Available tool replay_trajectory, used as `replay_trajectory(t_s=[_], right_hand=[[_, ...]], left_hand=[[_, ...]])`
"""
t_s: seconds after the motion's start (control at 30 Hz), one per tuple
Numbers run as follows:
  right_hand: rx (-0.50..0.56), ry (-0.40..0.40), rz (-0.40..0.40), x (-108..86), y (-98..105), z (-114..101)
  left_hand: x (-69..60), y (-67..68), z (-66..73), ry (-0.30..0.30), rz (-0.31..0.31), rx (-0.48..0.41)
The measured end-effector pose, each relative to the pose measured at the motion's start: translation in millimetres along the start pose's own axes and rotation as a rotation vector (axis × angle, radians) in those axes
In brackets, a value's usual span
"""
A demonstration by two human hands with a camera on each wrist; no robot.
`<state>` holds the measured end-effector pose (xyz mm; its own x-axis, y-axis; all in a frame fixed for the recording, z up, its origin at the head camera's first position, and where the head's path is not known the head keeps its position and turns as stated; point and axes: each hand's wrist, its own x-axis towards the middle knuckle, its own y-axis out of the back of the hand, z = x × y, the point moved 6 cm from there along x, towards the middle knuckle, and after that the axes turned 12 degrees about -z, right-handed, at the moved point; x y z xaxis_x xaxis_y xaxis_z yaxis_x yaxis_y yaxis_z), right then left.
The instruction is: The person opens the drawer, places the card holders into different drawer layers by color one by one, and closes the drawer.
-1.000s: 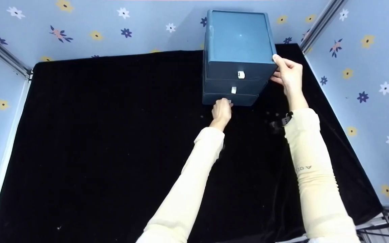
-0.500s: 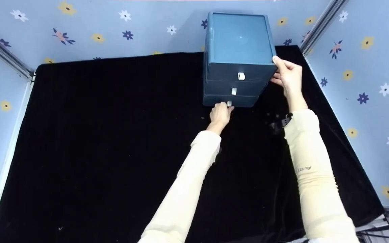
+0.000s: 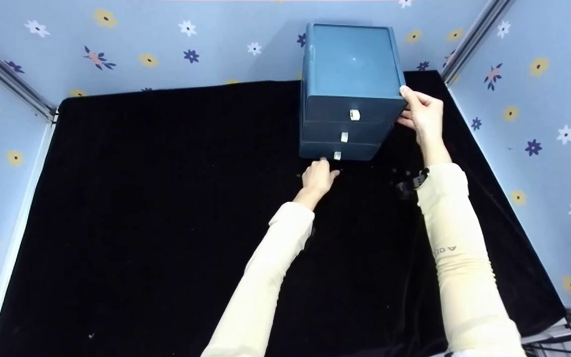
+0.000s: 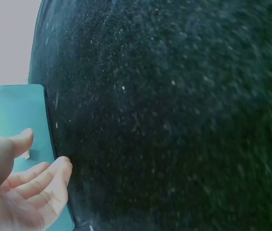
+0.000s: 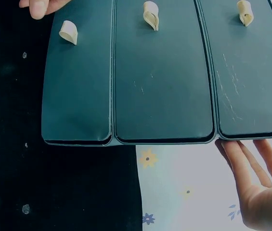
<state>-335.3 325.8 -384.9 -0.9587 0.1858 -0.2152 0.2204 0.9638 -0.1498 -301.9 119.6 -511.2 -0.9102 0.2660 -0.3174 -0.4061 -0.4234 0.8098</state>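
A blue three-drawer cabinet (image 3: 355,62) stands at the back right, its drawer fronts lying flush. Each front carries a small pale pull tab; the lowest pull tab (image 3: 337,155) is uncovered. Just in front of and left of that tab is my left hand (image 3: 317,177), holding nothing. The left wrist view shows its thumb and fingers (image 4: 54,185) spread apart before the bottom drawer (image 4: 22,108). My right hand (image 3: 427,116) touches the cabinet's right side near the upper front corner. In the right wrist view its fairly straight fingers (image 5: 241,168) press against that side.
Black cloth (image 3: 166,223) covers the table beneath the cabinet. A flower-patterned wall (image 3: 226,44) rises behind it, and another patterned wall (image 3: 543,163) is to the right. A dark strap device (image 3: 409,184) sits at my right wrist.
My left hand has let go of the lowest pull tab and drawn back, toward me and slightly left. The right hand stays at the cabinet's corner. The head view has shifted slightly.
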Motion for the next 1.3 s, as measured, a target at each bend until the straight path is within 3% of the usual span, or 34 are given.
replay_trajectory(t_s=[0.13, 0.37, 0.9, 1.17, 1.3], right_hand=[[-0.001, -0.002, -0.001, 1.7, -0.3, 0.5], [-0.007, 0.009, 0.005, 5.5, 2.5, -1.0], [-0.037, 0.021, 0.024, 7.5, 1.7, -2.3], [-0.182, 0.105, 0.070, 5.1, 2.1, -7.1], [-0.370, 0.194, 0.105, 2.7, 1.4, -13.6]], left_hand=[[-5.9, 3.5, -2.6, -0.027, -0.005, 0.028], [-18.2, 12.4, -12.3, -0.091, 0.046, 0.120], [-43.9, 38.7, -56.3, -0.143, 0.067, 0.200], [-55.5, 58.7, -79.7, -0.125, 0.097, 0.218], [-59.9, 68.2, -94.0, -0.111, 0.117, 0.214]])
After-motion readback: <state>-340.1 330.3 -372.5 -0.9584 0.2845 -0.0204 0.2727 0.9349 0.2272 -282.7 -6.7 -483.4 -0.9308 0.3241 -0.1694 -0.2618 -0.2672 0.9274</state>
